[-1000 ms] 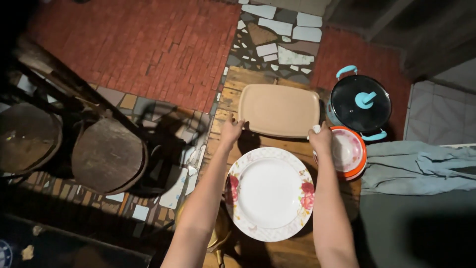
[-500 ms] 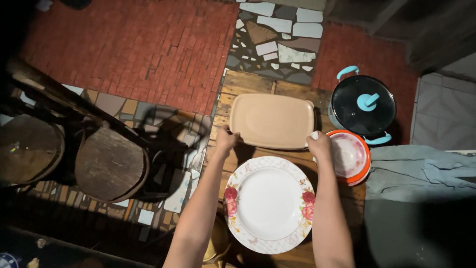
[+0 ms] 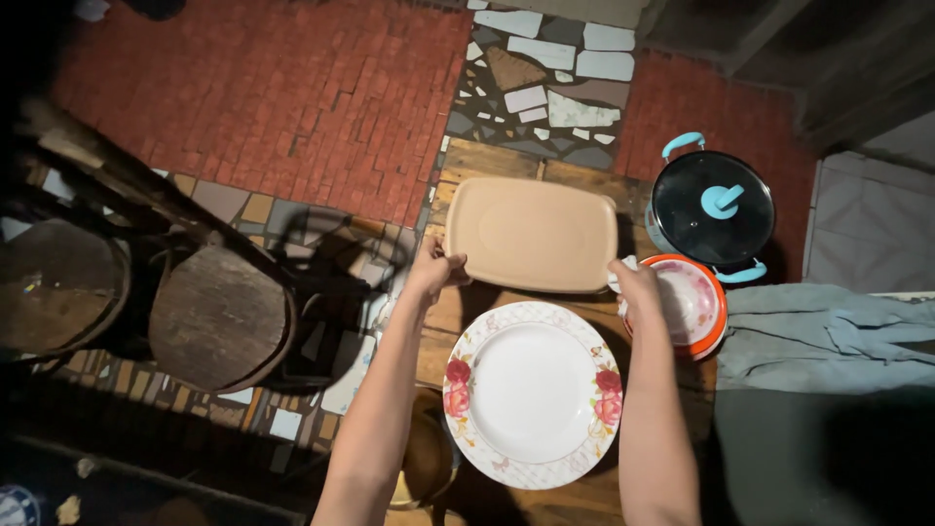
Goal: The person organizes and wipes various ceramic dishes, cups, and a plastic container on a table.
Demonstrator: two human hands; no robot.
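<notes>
tray (image 3: 531, 234) | beige, rectangular, rounded corners | level, long side across | held over wooden table (image 3: 487, 161)

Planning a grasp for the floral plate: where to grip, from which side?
Probably the plate's wide flat rim, at the near edge, which seems to overhang the table. Come from the person's side, fingers under, thumb on top. The far rim is crowded by the tray and both hands; an orange bowl sits right.

Both bare forearms reach forward side by side, well apart, elbows out of view below. The left hand (image 3: 431, 273) curls its fingers in a pinch, thumb uppermost. The right hand (image 3: 638, 285) is closed, knuckles up, with something white between its fingers
</notes>
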